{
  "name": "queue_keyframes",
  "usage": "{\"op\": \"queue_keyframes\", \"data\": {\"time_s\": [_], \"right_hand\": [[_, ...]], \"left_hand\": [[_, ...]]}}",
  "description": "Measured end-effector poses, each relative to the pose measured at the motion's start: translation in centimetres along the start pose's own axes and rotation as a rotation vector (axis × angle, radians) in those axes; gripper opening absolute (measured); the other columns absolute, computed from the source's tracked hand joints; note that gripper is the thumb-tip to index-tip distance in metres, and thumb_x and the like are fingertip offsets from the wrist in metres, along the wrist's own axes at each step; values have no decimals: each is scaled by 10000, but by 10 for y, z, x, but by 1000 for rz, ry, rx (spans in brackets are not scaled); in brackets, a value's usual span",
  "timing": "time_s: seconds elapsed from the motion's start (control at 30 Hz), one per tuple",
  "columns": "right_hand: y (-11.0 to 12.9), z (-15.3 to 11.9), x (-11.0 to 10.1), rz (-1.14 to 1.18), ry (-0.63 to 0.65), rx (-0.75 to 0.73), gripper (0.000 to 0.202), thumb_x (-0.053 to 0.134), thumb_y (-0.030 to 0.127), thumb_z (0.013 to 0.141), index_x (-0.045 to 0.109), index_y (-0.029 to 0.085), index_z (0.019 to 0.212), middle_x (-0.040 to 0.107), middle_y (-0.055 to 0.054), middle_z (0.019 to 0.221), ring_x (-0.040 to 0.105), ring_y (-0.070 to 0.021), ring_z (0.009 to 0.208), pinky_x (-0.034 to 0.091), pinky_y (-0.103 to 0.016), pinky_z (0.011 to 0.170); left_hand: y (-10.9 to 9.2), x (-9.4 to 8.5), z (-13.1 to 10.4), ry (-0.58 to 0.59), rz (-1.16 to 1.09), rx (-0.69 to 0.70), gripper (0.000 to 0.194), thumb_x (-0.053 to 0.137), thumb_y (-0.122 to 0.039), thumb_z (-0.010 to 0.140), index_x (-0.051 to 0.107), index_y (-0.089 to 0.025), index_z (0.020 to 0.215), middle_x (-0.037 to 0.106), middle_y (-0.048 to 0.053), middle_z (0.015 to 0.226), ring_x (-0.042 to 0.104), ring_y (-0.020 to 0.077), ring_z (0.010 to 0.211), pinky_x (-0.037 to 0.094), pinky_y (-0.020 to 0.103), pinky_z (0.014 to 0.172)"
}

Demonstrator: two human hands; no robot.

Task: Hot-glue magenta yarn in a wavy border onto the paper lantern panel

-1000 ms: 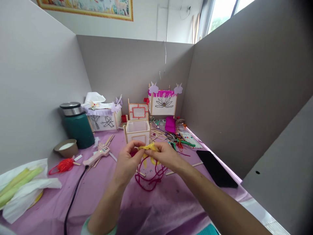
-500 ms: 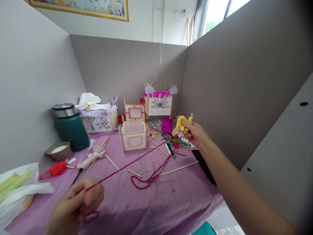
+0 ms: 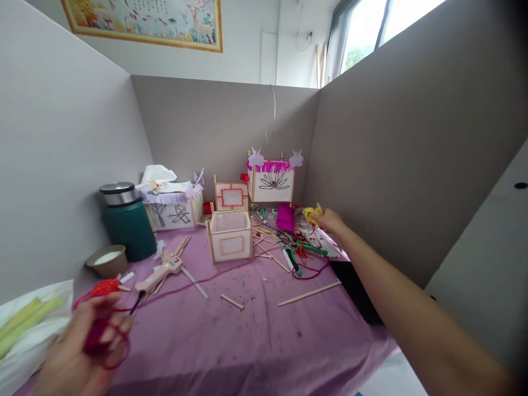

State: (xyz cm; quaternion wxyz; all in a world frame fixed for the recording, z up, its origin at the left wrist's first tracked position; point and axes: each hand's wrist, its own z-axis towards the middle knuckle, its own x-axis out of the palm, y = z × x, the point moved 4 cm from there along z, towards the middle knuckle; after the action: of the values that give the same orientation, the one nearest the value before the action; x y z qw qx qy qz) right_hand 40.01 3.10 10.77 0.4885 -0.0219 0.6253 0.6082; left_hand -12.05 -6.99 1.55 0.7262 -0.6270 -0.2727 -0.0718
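Note:
At the lower left, my left hand [image 3: 84,344] is curled round a bundle of dark magenta yarn [image 3: 97,334], blurred by motion, with a loop hanging off the fingers. A magenta strand runs from it across the cloth toward the right. My right hand [image 3: 331,221] reaches far forward on the right, its fingers closed on a bundle of yellow yarn [image 3: 312,215]. More magenta yarn lies in a loop below that hand, beside green-handled pliers [image 3: 311,249]. A small white box with wooden edges [image 3: 231,242] stands between the hands.
A pink glue gun [image 3: 162,271], red yarn [image 3: 103,288], a bowl [image 3: 108,263] and a green flask [image 3: 131,228] are on the left. Decorated boxes stand at the back. Loose sticks lie mid-table, and a black flat object [image 3: 357,291] sits at the right edge. Grey partitions enclose the table.
My left hand has moved left and now holds bunched magenta yarn. The taut strand between the hands has dropped slack. My right hand has lowered the yellow yarn slightly toward the table.

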Motion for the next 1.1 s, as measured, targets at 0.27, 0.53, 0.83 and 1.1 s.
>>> {"op": "queue_keyframes", "data": {"time_s": [0.27, 0.53, 0.83, 1.1], "right_hand": [[76, -156, 76, 400, 706, -516, 337, 503, 389, 943, 597, 256, 1238, 612, -38, 1266, 546, -168, 1172, 412, -312, 1011], [73, -201, 88, 612, 803, -463, 367, 571, 521, 830, 656, 164, 819, 425, 66, 510, 379, -76, 433, 323, -213, 421], [68, -172, 37, 455, 406, -486, 341, 698, 418, 741, 679, 196, 1000, 619, -118, 1145, 538, -285, 1103, 439, -384, 869], [92, -256, 88, 385, 858, -661, 220, 454, 293, 950, 648, 192, 931, 548, 36, 626, 524, -109, 574, 371, -220, 525]], "left_hand": [[26, 138, -48, 434, -53, -228, 157, 641, -305, 769, 599, -157, 798, 608, 26, 840, 515, 103, 588, 424, 226, 484], [9, 136, -47, 579, -36, -293, 338, 576, -75, 696, 594, -153, 1025, 640, 45, 824, 584, 150, 784, 453, 263, 685], [12, 131, -39, 549, -37, -215, 242, 740, -242, 745, 596, -187, 932, 676, 39, 920, 665, 174, 764, 526, 274, 631], [8, 135, -32, 398, 72, -111, 406, 781, -255, 689, 654, -171, 1066, 674, 16, 859, 583, 81, 599, 464, 188, 492]]}}
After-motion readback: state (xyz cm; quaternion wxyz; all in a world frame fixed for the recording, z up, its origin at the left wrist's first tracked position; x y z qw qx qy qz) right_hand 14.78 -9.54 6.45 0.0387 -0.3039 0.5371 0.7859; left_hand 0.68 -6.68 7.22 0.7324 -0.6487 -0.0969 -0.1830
